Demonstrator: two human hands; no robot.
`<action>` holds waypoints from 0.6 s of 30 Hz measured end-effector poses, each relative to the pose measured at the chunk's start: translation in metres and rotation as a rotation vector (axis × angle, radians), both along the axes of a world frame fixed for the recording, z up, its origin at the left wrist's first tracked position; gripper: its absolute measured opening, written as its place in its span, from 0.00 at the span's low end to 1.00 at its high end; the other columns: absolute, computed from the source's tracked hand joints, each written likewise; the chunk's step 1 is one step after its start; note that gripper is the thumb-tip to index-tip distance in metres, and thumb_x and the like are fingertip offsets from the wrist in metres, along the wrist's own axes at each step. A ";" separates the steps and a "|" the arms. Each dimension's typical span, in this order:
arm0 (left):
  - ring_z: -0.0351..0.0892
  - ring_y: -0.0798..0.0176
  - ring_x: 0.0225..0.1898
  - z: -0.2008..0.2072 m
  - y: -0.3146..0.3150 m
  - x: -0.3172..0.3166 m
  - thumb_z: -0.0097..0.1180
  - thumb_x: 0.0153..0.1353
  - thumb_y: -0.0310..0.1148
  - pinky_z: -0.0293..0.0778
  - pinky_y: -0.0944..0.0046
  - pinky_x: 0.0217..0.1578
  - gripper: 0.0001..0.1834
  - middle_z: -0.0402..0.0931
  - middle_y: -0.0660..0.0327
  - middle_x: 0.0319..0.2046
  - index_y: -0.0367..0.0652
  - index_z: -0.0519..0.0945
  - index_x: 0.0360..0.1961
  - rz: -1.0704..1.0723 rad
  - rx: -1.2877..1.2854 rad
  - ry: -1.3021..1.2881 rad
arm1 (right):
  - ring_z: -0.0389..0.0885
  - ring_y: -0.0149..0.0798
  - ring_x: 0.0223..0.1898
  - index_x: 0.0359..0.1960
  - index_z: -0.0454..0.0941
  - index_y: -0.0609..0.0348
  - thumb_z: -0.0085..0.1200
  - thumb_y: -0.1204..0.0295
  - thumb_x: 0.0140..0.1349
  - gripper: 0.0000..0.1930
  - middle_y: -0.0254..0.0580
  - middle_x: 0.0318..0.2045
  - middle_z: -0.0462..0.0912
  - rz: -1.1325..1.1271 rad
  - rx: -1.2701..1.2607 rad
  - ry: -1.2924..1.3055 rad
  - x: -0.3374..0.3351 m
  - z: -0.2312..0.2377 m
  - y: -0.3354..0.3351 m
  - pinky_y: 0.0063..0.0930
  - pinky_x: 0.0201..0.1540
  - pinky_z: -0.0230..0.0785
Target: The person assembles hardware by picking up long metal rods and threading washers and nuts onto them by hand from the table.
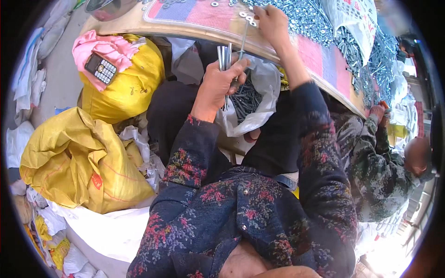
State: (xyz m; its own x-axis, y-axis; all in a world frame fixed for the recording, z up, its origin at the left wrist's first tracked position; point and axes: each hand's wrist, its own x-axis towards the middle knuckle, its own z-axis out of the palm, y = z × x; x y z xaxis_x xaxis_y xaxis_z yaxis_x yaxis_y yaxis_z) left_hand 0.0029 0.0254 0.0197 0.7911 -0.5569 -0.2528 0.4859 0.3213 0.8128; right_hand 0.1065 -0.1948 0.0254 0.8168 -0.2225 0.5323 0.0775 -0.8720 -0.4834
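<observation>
1. Table (116,27): below right hand (272,25), beyond left hand (218,82).
2. Left hand: closed around metal rods (224,58), long axes toward table.
3. Right hand: nearer the washers (251,21); grip state cannot be determined.
4. Thin rod (243,39): projects from left hand, far end near washers.
5. Washers: just left of right fingertips.

On the bench (127,27) I see a basin (104,11) at the left end and heaped hardware (301,18) toward the right, past a mat (310,52) along the near edge. Below that edge's middle, metal rods (228,51) are above a bag (264,118) containing metal pieces (246,103); leftward, a phone (101,68) lies on cloth (85,41) atop a sack (127,99).
</observation>
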 end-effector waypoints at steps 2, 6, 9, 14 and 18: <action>0.59 0.79 0.15 0.002 -0.005 -0.003 0.58 0.63 0.35 0.51 0.77 0.14 0.14 0.72 0.67 0.21 0.35 0.80 0.43 -0.032 -0.001 -0.015 | 0.77 0.34 0.18 0.27 0.81 0.67 0.54 0.61 0.63 0.18 0.41 0.15 0.78 -0.035 0.222 0.160 -0.049 0.033 0.024 0.29 0.24 0.66; 0.60 0.79 0.14 -0.001 -0.019 -0.009 0.61 0.59 0.35 0.51 0.77 0.13 0.13 0.71 0.67 0.18 0.36 0.81 0.39 -0.131 0.011 -0.068 | 0.63 0.24 0.15 0.27 0.80 0.68 0.51 0.65 0.68 0.17 0.36 0.15 0.75 0.139 1.080 0.191 -0.085 0.028 0.021 0.21 0.18 0.54; 0.59 0.79 0.13 -0.004 -0.027 -0.015 0.61 0.59 0.36 0.51 0.77 0.13 0.14 0.72 0.66 0.19 0.36 0.81 0.41 -0.188 -0.040 -0.021 | 0.62 0.23 0.15 0.28 0.77 0.65 0.51 0.68 0.68 0.13 0.37 0.18 0.76 0.263 1.390 0.050 -0.094 0.022 0.013 0.18 0.17 0.52; 0.61 0.78 0.14 -0.018 -0.041 -0.019 0.61 0.59 0.33 0.53 0.78 0.12 0.09 0.72 0.65 0.21 0.38 0.79 0.35 -0.232 -0.190 0.221 | 0.70 0.22 0.19 0.31 0.76 0.62 0.51 0.73 0.65 0.06 0.33 0.21 0.77 0.244 0.913 -0.054 -0.115 0.022 0.008 0.16 0.21 0.60; 0.65 0.76 0.15 -0.017 -0.043 -0.016 0.62 0.58 0.30 0.55 0.78 0.12 0.07 0.74 0.63 0.21 0.40 0.77 0.31 -0.045 -0.074 0.139 | 0.74 0.22 0.21 0.40 0.80 0.60 0.52 0.73 0.64 0.07 0.32 0.24 0.80 0.372 0.858 0.279 -0.164 0.003 0.031 0.19 0.25 0.67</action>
